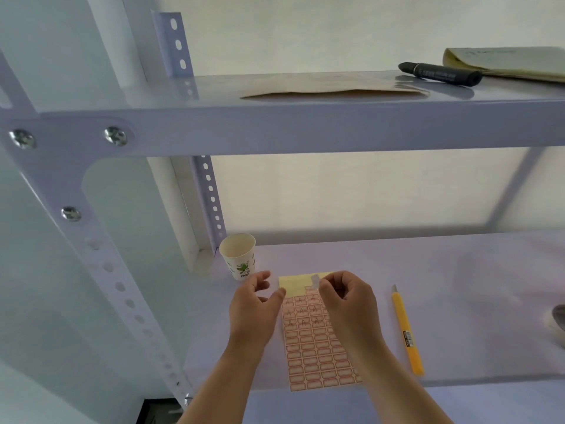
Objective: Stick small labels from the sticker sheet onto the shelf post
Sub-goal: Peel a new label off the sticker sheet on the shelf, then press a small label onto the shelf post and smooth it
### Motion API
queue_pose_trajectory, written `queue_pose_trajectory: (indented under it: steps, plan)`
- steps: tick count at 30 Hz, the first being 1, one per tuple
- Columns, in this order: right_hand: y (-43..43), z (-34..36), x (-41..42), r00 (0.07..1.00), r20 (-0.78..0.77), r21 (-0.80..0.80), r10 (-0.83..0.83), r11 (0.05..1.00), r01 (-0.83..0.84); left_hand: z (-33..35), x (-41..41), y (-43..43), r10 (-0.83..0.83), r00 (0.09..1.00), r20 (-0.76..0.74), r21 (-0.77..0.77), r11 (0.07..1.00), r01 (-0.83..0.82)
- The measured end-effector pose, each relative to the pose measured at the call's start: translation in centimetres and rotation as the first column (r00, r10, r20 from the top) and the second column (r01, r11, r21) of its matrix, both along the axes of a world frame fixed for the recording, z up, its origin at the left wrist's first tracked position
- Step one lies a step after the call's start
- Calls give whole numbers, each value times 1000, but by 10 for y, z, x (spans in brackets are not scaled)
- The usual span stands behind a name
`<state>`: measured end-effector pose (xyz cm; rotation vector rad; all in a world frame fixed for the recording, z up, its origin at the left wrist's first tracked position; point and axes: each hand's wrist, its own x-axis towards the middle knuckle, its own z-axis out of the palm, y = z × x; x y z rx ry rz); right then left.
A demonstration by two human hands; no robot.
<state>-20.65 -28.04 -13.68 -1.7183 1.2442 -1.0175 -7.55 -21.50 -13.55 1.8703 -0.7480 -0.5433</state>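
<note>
A sticker sheet (318, 353) of small red-bordered labels lies flat on the lower shelf, its top rows bare yellow backing. My right hand (348, 304) pinches one small white label (315, 282) just above the sheet's top edge. My left hand (253, 304) rests at the sheet's upper left corner, thumb touching the backing, fingers loosely curled and holding nothing. The pale perforated shelf post (101, 258) slants down the left side, well clear of both hands.
A paper cup (238, 255) stands left of the sheet. A yellow utility knife (406, 332) lies to its right, a tape roll (558, 324) at the right edge. The upper shelf holds an envelope (333, 90), a black marker (440, 74) and a notepad (507, 62).
</note>
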Motion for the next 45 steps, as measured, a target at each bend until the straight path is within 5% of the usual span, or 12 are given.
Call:
queue_pose_trajectory:
  steps: [6,11,20,24,28,31,45]
  plan:
    - [26,19,4,996,-49,-242,-73,968,59,32,-14,23,-86,995,-47,-122,989,80]
    - [61,31,9,997,-51,-520,-65,853,29,56,-16,48,-175,970,-170,-234,963,133]
    - [108,32,12,993,-103,-684,-56,729,-30,69,-6,93,-219,955,-199,-296,943,155]
    - [124,43,5,1000,-9,-621,-13,784,5,74,-10,108,-199,960,-194,-302,944,135]
    - [137,65,-6,979,203,-266,-17,961,72,84,-24,125,-180,973,-141,-312,941,129]
    - [142,80,-18,966,255,-100,37,995,-12,93,-38,136,-156,981,-112,-319,941,113]
    - [182,134,-11,871,409,-55,273,960,-275,126,-42,188,31,994,-104,-513,854,-80]
